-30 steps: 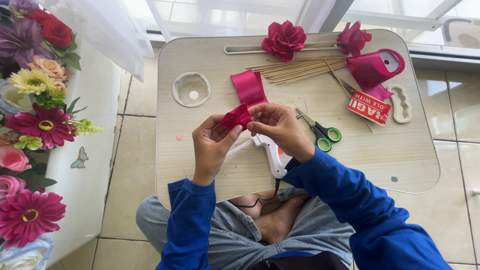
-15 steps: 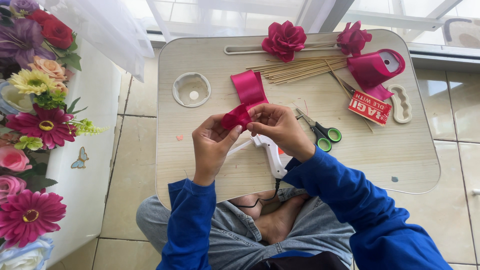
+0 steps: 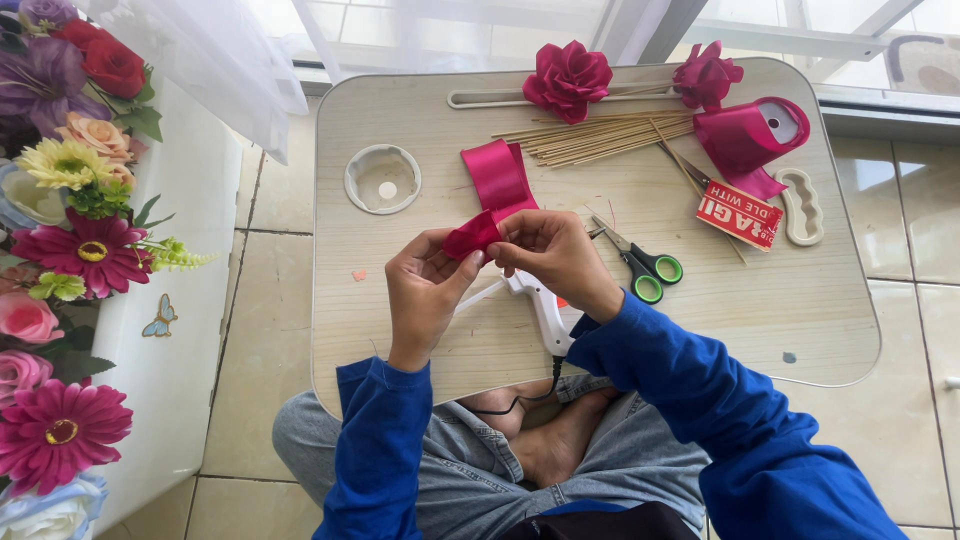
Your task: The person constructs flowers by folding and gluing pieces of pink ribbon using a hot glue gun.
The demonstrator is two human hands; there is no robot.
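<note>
A length of magenta satin ribbon (image 3: 497, 180) runs across the small wooden lap table (image 3: 760, 310) toward me. My left hand (image 3: 425, 290) and my right hand (image 3: 550, 255) both pinch its near end, which is folded between the fingertips just above the table. A white glue gun (image 3: 540, 310) lies under my hands, its black cord trailing off the near edge. Both sleeves are blue.
Green-handled scissors (image 3: 645, 268) lie right of my hands. Farther back are a ribbon roll (image 3: 748, 135), thin wooden sticks (image 3: 600, 140), two finished ribbon roses (image 3: 568, 78), a red label (image 3: 740, 215) and a round cup recess (image 3: 382, 180). Artificial flowers (image 3: 75, 240) crowd the left side.
</note>
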